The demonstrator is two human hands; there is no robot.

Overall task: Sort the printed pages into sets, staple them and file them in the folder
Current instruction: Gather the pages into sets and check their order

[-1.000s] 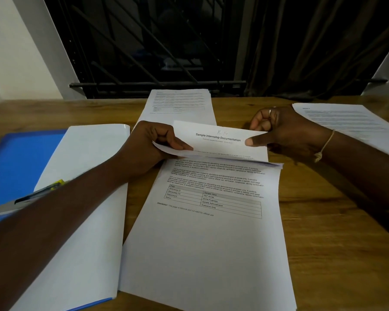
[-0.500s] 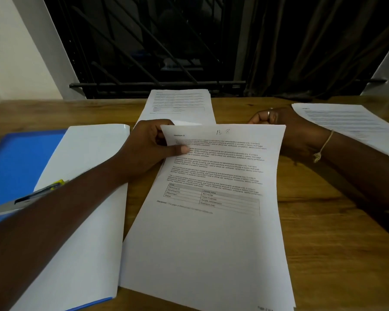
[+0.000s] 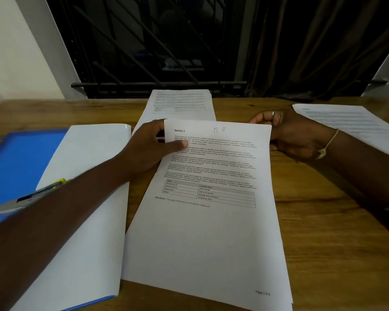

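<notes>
A: Count of paper lots?
B: Three. The centre stack (image 3: pixel 211 232) is nearest, its top sheet headed "Section 2" with "B 8" handwritten. The far stack (image 3: pixel 180 104) lies just beyond it. The right stack (image 3: pixel 350 124) is well apart.

A: Hands?
B: Two. The left hand (image 3: pixel 148 149) pinches the top sheet's upper left corner, thumb on the print, fingers underneath. The right hand (image 3: pixel 296 135) sits curled at the upper right corner, part hidden by the sheet. Cannot tell if it grips.

A: Other items?
B: One blue folder (image 3: pixel 16 162), open at left, with a white leaf (image 3: pixel 90 198) beside the centre stack. One stapler (image 3: pixel 29 197) lies on it, half covered by the left forearm.

A: Surface, room?
B: Wooden table (image 3: pixel 323 221). Barred window (image 3: pixel 144 41), dark curtain (image 3: pixel 312 41) and pale wall (image 3: pixel 14 52) behind.
</notes>
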